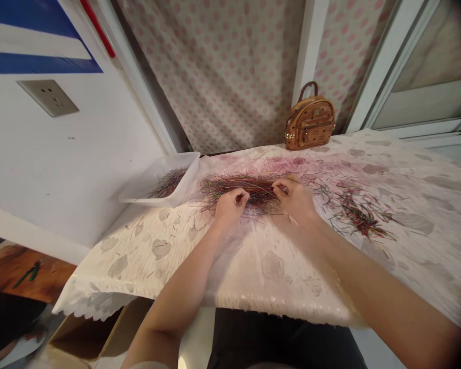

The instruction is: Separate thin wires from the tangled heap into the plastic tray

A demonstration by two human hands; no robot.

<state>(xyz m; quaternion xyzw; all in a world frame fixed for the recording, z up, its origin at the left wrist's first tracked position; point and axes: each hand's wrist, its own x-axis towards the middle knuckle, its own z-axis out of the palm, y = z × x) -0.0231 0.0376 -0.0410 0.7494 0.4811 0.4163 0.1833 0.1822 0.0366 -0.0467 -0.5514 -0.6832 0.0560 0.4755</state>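
A long heap of thin coloured wires [249, 180], mostly dark red and green, lies across the table in front of me. My left hand [229, 206] is at the near left side of the heap, its thumb and fingers pinched together on wires. At the heap's right end my right hand [295, 197] is also closed, with thumb and fingertips pinching wires. The single strands between the fingers are too fine to make out clearly. To the right of my right hand, short wire pieces [363, 218] lie in a loose scattered pile.
A white plastic tray [176, 193] with more wires stands at the left against the wall. A brown mini backpack [311, 123] sits at the back. The patterned tablecloth [269, 266] drapes over the front edge. Green-handled pliers [30, 271] and a cardboard box [82, 335] are lower left.
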